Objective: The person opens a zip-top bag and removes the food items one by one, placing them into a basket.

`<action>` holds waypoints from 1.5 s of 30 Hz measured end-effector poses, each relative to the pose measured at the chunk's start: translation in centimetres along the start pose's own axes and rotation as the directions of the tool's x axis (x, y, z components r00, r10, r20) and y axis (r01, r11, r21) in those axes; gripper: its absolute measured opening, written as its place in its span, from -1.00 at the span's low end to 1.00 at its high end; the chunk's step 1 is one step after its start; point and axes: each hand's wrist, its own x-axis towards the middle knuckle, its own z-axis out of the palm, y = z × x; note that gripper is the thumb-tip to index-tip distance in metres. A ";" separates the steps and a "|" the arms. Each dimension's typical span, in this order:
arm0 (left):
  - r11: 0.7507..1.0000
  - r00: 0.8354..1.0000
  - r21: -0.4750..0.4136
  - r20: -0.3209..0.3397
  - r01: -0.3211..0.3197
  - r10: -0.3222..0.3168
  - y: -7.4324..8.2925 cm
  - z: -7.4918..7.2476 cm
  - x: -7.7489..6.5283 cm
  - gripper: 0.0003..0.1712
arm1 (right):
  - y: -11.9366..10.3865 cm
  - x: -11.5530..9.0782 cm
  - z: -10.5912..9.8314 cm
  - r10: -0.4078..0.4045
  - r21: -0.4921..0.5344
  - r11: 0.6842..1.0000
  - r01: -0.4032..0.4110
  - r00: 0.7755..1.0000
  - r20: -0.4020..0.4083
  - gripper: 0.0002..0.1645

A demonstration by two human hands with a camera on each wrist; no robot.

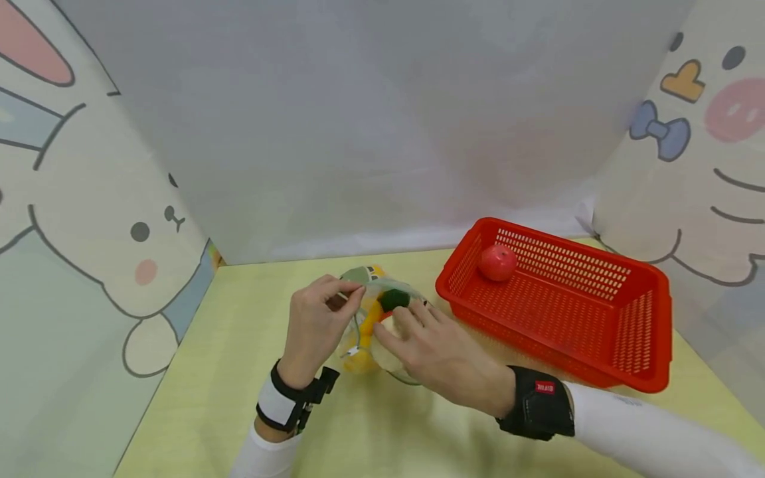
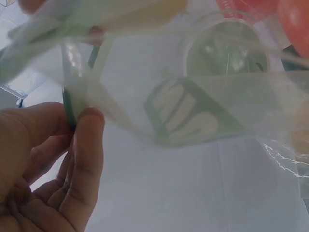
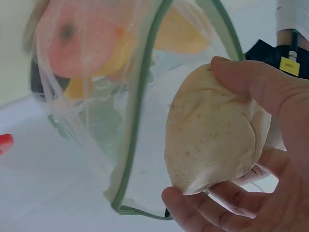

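A clear mesh-like bag [image 3: 132, 130] with green trim stands between my hands, its mouth held open. My left hand [image 1: 317, 325] pinches the green-edged rim between thumb and fingers, as the left wrist view shows. My right hand [image 1: 439, 355] grips a pale beige, speckled, lumpy round thing [image 3: 212, 130] at the bag's opening, thumb on one side and fingers on the other. Inside the bag show a pinkish-red round fruit [image 3: 79, 38], a yellow piece [image 1: 372, 318] and a dark green piece [image 1: 392, 299]. A green print [image 2: 181, 111] marks the bag's side.
To the right stands a red perforated plastic basket [image 1: 568, 318] with a pinkish-red round fruit [image 1: 497, 263] at its left end. Under everything is a pale yellow table [image 1: 251, 372]. A grey-white backdrop [image 1: 370, 133] rises behind, with cartoon-printed panels at both sides.
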 end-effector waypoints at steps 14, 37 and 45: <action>1.000 1.000 0.013 -0.019 0.013 -0.013 0.1 0.1 0.1 -0.94 | 3.5 -3.4 -4.8 0.112 0.425 0.895 -0.137 0.990 0.084 -0.11; 1.000 1.000 0.002 -0.012 0.013 -0.013 -0.1 -0.2 -0.2 -0.94 | 17.6 -4.9 6.9 0.252 0.340 0.790 -0.510 0.776 0.578 -0.27; 1.000 1.000 0.006 -0.001 0.025 -0.025 -0.1 -0.4 -0.2 -0.93 | 18.0 -4.5 10.2 0.123 0.396 0.793 -0.464 0.757 0.641 -0.24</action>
